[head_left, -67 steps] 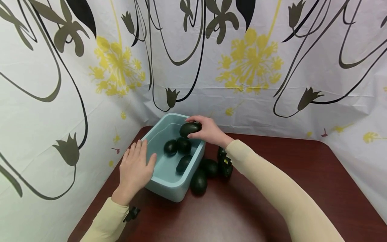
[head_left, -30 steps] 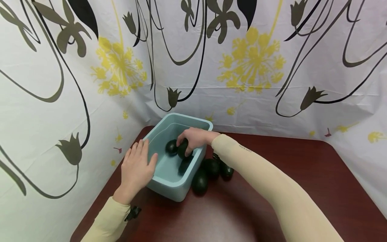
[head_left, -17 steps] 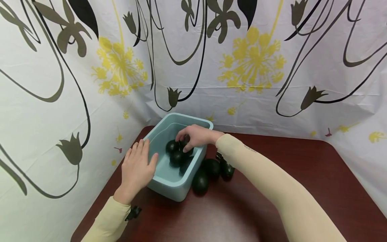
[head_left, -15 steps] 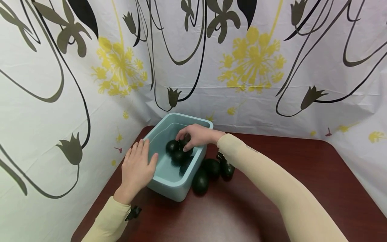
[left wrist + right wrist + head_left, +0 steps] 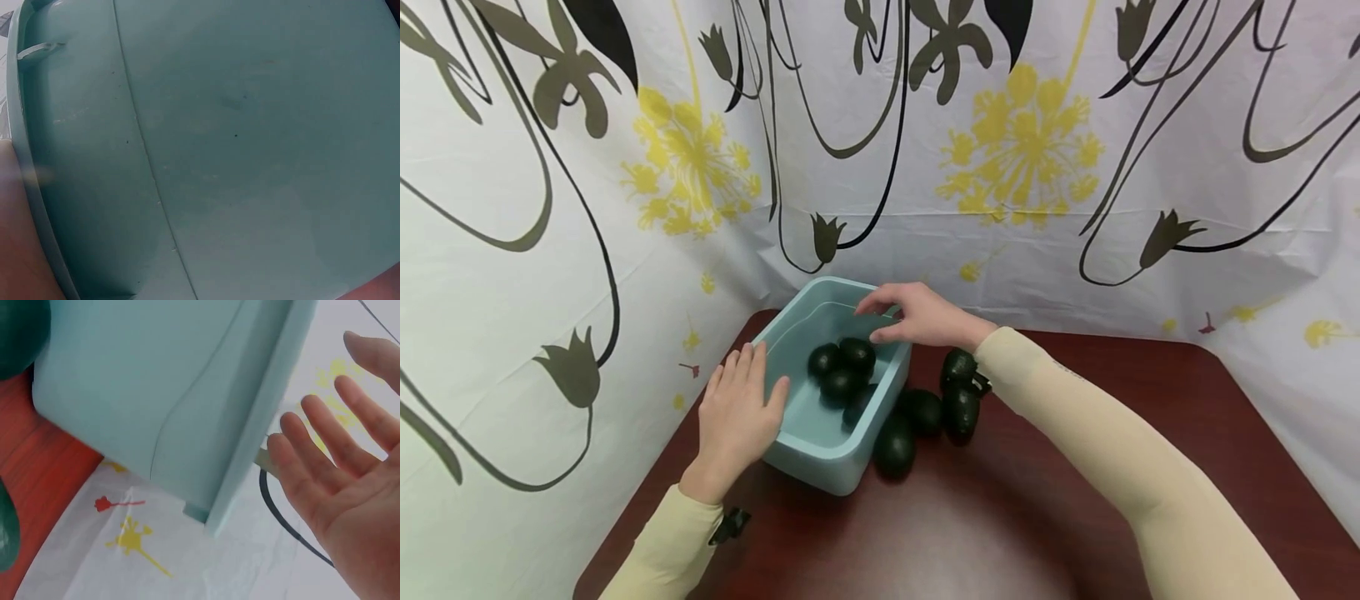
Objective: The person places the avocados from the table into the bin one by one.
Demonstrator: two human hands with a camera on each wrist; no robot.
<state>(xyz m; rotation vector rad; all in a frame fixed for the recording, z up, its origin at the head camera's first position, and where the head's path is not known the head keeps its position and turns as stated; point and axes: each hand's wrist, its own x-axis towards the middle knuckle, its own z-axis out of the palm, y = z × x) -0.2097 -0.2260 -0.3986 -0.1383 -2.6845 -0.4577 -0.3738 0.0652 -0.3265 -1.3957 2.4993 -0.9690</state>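
A light blue plastic bin (image 5: 808,471) stands on the table with several dark green avocados (image 5: 842,387) inside it. My left hand (image 5: 739,412) rests on the bin's left rim, fingers straight. Over the bin's far right corner my right hand (image 5: 921,315) hovers with nothing between its fingers and thumb. In the right wrist view its fingers (image 5: 325,450) are spread beside the bin wall (image 5: 175,381). More avocados lie on the table against the bin's right side, among them a near one (image 5: 894,447) and one farther right (image 5: 960,413). The left wrist view is filled by the bin wall (image 5: 250,156).
The bin stands on a dark red wooden table (image 5: 970,533). Behind and to the left hangs a white cloth (image 5: 1030,250) with grey and yellow flower prints, close to the bin's far side.
My right hand lowered an avocado into the bin, let go of it, and has risen back toward the far right rim. The left hand has stayed on the left rim.
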